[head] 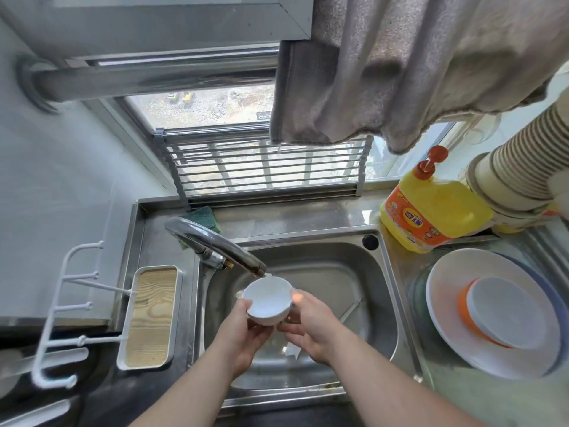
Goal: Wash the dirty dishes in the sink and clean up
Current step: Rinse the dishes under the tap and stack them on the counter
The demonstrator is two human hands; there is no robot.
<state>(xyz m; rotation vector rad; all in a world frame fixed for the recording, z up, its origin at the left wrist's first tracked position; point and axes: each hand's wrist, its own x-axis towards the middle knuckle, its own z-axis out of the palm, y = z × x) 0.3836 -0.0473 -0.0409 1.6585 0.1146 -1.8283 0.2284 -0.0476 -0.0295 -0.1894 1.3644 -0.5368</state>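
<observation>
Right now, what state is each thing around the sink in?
White bowl: held under the spout by both hands, tilted toward the camera.
Left hand: grips the bowl's near side.
Right hand: holds the bowl's right side.
Faucet: spout over the bowl; flow hard to see.
Plates: stacked on the drainboard.
Dish soap: upright.

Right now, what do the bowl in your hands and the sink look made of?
Bowl: smooth, glossy white, probably ceramic or melamine; the look cannot settle which. Sink: stainless steel, going by its brushed grey sheen and soft reflections. Both the left hand and right hand hold the bowl.
</observation>
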